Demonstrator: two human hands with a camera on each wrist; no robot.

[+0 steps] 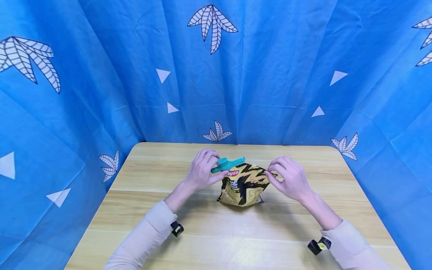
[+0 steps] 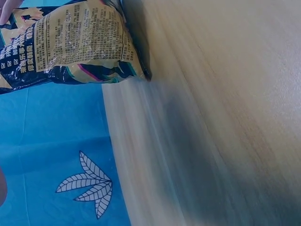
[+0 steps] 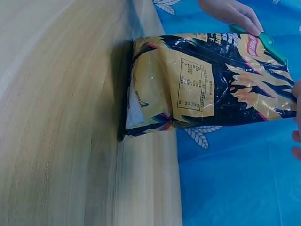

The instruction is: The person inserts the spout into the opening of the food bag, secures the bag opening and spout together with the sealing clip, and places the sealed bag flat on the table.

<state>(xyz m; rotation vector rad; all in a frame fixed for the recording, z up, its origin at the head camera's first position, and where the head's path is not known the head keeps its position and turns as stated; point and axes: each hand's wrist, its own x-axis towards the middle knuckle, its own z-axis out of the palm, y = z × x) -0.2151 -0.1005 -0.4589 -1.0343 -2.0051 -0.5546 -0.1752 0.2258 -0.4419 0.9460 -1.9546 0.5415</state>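
A gold and black chip bag [image 1: 245,185] stands on the table, its top edge held up between both hands. My left hand [image 1: 203,168] grips a teal bag clip [image 1: 227,164] that lies along the left part of the bag's top edge. Whether the clip is fastened I cannot tell. The right hand [image 1: 287,176] pinches the bag's top right corner between thumb and fingers. In the right wrist view the printed side of the bag [image 3: 197,84] shows, with the green clip [image 3: 268,44] at its top. The left wrist view shows the bag's other end [image 2: 84,44].
The light wooden table [image 1: 216,240] carries the bag near its back half. Behind and at both sides hangs a blue curtain [image 1: 270,56] with white leaf and triangle prints. A black wrist camera sits on each sleeve.
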